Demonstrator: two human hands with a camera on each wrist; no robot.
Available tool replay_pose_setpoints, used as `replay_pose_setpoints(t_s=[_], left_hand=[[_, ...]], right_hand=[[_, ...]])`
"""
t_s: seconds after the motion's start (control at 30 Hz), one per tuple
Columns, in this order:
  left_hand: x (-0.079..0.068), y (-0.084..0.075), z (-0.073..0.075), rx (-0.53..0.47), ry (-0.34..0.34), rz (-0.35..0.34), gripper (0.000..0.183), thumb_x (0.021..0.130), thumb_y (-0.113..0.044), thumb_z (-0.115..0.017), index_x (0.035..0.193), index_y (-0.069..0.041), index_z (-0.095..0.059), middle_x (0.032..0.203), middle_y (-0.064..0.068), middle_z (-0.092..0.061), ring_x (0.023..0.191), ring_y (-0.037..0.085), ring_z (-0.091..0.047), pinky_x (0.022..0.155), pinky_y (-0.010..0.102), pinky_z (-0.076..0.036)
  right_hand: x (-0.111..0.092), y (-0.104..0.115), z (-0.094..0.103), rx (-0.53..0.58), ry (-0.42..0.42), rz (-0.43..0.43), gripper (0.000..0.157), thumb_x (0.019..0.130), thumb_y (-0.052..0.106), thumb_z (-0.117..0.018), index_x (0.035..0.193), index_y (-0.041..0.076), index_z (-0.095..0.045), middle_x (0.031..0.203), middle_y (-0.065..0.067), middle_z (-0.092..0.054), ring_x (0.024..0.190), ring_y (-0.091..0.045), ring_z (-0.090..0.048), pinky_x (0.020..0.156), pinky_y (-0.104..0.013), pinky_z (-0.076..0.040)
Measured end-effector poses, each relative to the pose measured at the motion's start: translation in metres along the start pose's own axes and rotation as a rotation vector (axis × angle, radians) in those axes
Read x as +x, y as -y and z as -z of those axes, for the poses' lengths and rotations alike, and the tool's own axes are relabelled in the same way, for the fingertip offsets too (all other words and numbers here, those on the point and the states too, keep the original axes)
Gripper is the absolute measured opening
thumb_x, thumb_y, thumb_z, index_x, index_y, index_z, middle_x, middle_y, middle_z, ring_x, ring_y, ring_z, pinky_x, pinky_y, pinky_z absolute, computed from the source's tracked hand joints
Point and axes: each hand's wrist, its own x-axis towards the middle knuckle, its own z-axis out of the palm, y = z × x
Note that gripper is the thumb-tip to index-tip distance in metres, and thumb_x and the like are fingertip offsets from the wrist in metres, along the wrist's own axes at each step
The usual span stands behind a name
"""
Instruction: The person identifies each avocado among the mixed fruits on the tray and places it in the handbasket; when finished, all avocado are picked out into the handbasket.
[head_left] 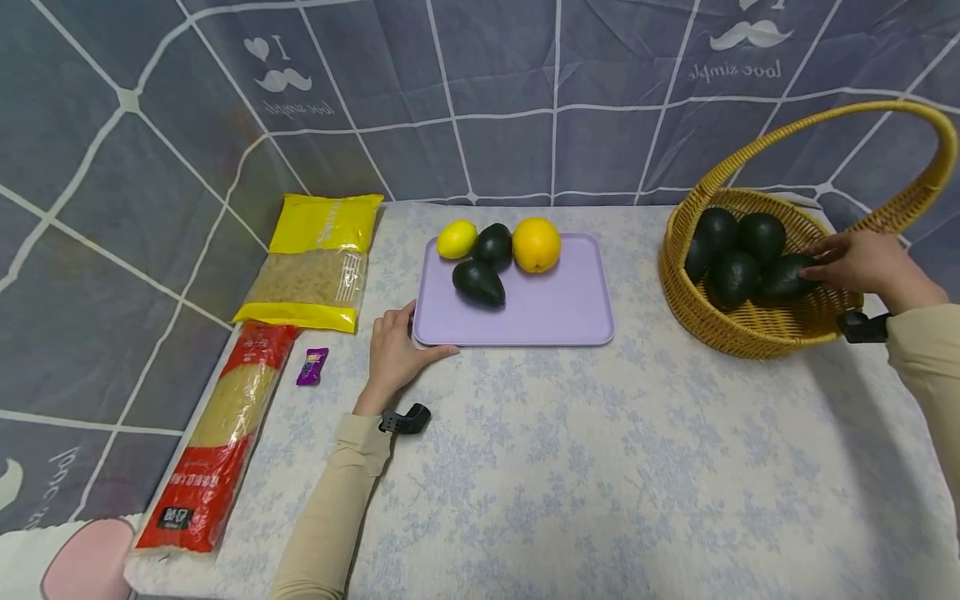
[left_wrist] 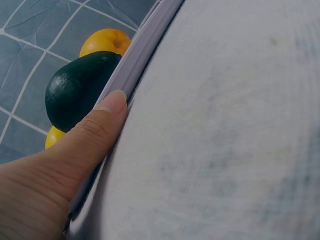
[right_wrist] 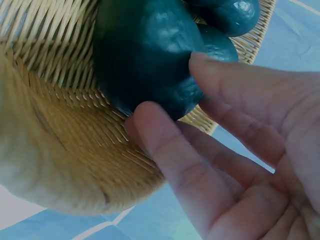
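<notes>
In the head view my left hand is at the near-left corner of a lilac tray. Its straight thumb lies along the tray's near rim, and the fingers rest by the left side. On the tray are a lemon, an orange and two dark green avocados. At the far right, my right hand reaches into a wicker basket of several avocados. Thumb and fingertips hold one end of an avocado there; its underside is hidden.
The basket's tall handle arches over its opening, beside my right hand. Along the left edge lie a yellow food bag, a red noodle-like packet and a small purple wrapped sweet. A grey checked cloth hangs behind the table.
</notes>
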Motion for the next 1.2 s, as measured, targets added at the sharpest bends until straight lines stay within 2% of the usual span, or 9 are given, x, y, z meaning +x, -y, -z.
replay_pose_setpoints(t_s=[0.27, 0.4, 0.6, 0.7, 0.77, 0.83, 0.93, 1.03, 1.2], left_hand=[[-0.001, 0.001, -0.001, -0.004, 0.001, -0.002, 0.107, 0.061, -0.049, -0.087, 0.142, 0.002, -0.039, 0.116, 0.02, -0.048, 0.097, 0.032, -0.037, 0.078, 0.041, -0.032], [-0.001, 0.0, 0.0, -0.003, -0.006, -0.008, 0.106, 0.061, -0.048, -0.087, 0.142, 0.002, -0.039, 0.116, 0.021, -0.048, 0.096, 0.032, -0.037, 0.079, 0.041, -0.032], [-0.001, -0.001, 0.002, -0.001, -0.002, -0.01, 0.107, 0.061, -0.049, -0.086, 0.142, 0.002, -0.039, 0.116, 0.021, -0.048, 0.096, 0.032, -0.037, 0.078, 0.041, -0.032], [0.0, 0.0, 0.002, 0.004, -0.001, -0.008, 0.107, 0.061, -0.05, -0.086, 0.142, 0.002, -0.039, 0.116, 0.021, -0.048, 0.096, 0.032, -0.037, 0.078, 0.041, -0.032], [0.001, 0.0, 0.002, 0.007, -0.002, -0.008, 0.107, 0.061, -0.05, -0.086, 0.142, 0.002, -0.039, 0.116, 0.02, -0.048, 0.096, 0.032, -0.037, 0.078, 0.041, -0.032], [0.001, 0.0, 0.002, 0.006, 0.0, -0.011, 0.107, 0.061, -0.05, -0.086, 0.142, 0.002, -0.039, 0.116, 0.02, -0.048, 0.096, 0.032, -0.037, 0.078, 0.041, -0.032], [0.001, 0.0, 0.001, 0.001, 0.006, -0.008, 0.107, 0.061, -0.05, -0.086, 0.142, 0.001, -0.039, 0.115, 0.02, -0.048, 0.096, 0.032, -0.037, 0.078, 0.041, -0.032], [0.001, 0.0, 0.0, 0.001, 0.005, -0.01, 0.107, 0.061, -0.049, -0.086, 0.142, 0.002, -0.039, 0.115, 0.02, -0.048, 0.096, 0.032, -0.037, 0.078, 0.041, -0.031], [0.001, 0.0, 0.0, 0.006, 0.0, -0.012, 0.106, 0.061, -0.048, -0.087, 0.142, 0.002, -0.039, 0.115, 0.02, -0.048, 0.096, 0.032, -0.037, 0.078, 0.042, -0.031]], right_hand=[[-0.011, 0.003, -0.004, -0.029, 0.044, 0.002, 0.081, 0.088, 0.059, -0.052, 0.12, -0.016, -0.046, 0.115, -0.044, -0.043, 0.095, -0.055, -0.047, 0.075, -0.062, -0.041], [-0.024, 0.014, -0.002, 0.013, -0.007, 0.045, 0.074, 0.092, 0.054, -0.049, 0.119, -0.015, -0.047, 0.112, -0.04, -0.046, 0.092, -0.052, -0.049, 0.065, -0.054, -0.046], [-0.052, 0.037, -0.007, 0.113, -0.176, 0.091, 0.051, 0.095, 0.037, -0.056, 0.116, -0.01, -0.056, 0.105, -0.032, -0.054, 0.082, -0.042, -0.054, 0.048, -0.029, -0.041], [-0.064, 0.048, -0.008, 0.141, -0.269, 0.123, 0.044, 0.094, 0.031, -0.059, 0.115, -0.008, -0.059, 0.105, -0.03, -0.057, 0.077, -0.014, -0.055, 0.048, -0.019, -0.037], [-0.072, 0.054, -0.01, 0.17, -0.326, 0.155, 0.04, 0.094, 0.027, -0.06, 0.116, -0.007, -0.06, 0.104, -0.028, -0.059, 0.072, 0.004, -0.046, 0.05, -0.013, -0.033], [-0.08, 0.06, -0.014, 0.207, -0.392, 0.206, 0.035, 0.093, 0.021, -0.062, 0.116, -0.005, -0.062, 0.101, -0.014, -0.063, 0.069, 0.015, -0.037, 0.055, -0.009, -0.031], [-0.09, 0.072, -0.021, 0.277, -0.499, 0.31, 0.03, 0.091, 0.013, -0.064, 0.116, -0.004, -0.064, 0.099, 0.017, -0.059, 0.076, 0.017, -0.041, 0.065, -0.007, -0.032], [-0.096, 0.085, -0.029, 0.347, -0.618, 0.44, 0.026, 0.087, 0.005, -0.068, 0.111, -0.003, -0.067, 0.097, 0.034, -0.05, 0.083, 0.015, -0.047, 0.073, -0.007, -0.033], [-0.101, 0.114, -0.041, 0.491, -0.789, 0.633, 0.023, 0.086, 0.009, -0.067, 0.098, -0.01, -0.07, 0.094, 0.018, -0.062, 0.08, 0.01, -0.052, 0.072, -0.011, -0.037]])
